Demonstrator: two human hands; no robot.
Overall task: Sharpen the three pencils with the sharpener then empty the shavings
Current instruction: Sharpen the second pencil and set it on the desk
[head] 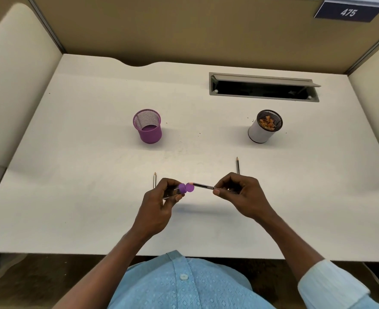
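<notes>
Holding a sharpener (184,188) level above the desk (95,157), the left hand (159,202) curls its fingers round it, purple end facing right. The right hand (240,195) pinches a pencil (203,186) mid-shaft, its tip at that end, seemingly lined up to go in. A second pencil (154,180) and a third pencil (237,166) lie just beyond the hands, within reach. A cup (258,133) of shavings stands farther back, right.

Office or library study carrel: partition walls (184,27), numbered plate (348,12), desk cable slot (263,88).
</notes>
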